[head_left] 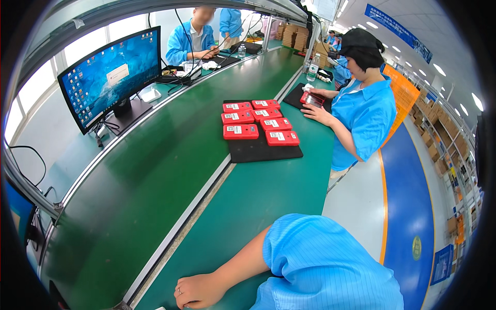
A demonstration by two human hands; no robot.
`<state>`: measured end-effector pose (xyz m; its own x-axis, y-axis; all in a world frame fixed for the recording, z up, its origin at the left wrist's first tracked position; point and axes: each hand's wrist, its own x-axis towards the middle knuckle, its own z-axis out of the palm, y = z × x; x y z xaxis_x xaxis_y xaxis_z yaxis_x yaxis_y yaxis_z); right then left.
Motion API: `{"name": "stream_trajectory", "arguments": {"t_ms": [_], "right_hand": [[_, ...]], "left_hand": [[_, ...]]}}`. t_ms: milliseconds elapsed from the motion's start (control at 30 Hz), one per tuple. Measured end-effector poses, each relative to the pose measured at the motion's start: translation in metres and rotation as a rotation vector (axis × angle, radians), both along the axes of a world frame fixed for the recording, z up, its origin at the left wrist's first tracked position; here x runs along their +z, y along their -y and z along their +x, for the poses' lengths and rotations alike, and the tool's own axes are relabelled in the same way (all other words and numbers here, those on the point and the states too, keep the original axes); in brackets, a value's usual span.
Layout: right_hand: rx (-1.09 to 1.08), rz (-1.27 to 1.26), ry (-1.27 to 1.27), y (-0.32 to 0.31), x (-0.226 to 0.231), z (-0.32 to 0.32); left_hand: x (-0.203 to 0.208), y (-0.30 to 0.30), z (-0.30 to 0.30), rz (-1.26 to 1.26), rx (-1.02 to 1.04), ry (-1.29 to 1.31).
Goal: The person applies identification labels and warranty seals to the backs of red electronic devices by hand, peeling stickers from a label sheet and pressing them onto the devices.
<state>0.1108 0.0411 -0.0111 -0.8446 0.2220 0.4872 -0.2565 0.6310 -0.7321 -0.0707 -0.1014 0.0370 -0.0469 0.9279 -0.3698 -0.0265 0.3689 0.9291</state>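
Note:
At the lower edge my right hand (199, 291) rests low over the green bench top, its fingers curled downward with a ring on one. Whatever those fingers may hold is hidden beneath the hand. A sliver of a white object (160, 308) shows beside it, too cut off to name. My left hand is out of view. Farther up the bench, away from my hand, several red box-shaped devices (241, 132) with white labels lie in two rows, most of them on a black mat (266, 153).
A co-worker (364, 108) at the right handles a red device (313, 99) over another black mat. A water bottle (313, 68) stands nearby. A metal rail (178, 232) divides my bench from the green belt (134, 186). Beyond it stands a monitor (113, 77); another person (191, 44) sits behind.

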Motion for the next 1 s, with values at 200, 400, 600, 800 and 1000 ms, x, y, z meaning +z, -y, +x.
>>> {"name": "stream_trajectory", "arguments": {"t_ms": [200, 400, 600, 800, 1000], "right_hand": [[0.005, -0.005, -0.036, 0.0, 0.004, 0.002], [0.002, 0.031, -0.035, 0.0, 0.002, 0.0], [-0.019, 0.06, -0.048, 0.002, 0.002, 0.002], [-0.022, 0.072, -0.066, 0.002, -0.006, -0.001], [-0.034, 0.12, -0.109, 0.005, -0.007, -0.004]], "left_hand": [[-0.003, 0.002, 0.0, -0.003, 0.0, 0.007], [-0.004, 0.001, 0.0, 0.005, -0.007, 0.004], [-0.003, 0.002, 0.004, 0.026, -0.013, -0.029], [-0.003, 0.001, 0.005, 0.051, -0.027, -0.061], [-0.002, 0.002, 0.007, 0.038, -0.026, -0.083]]}}
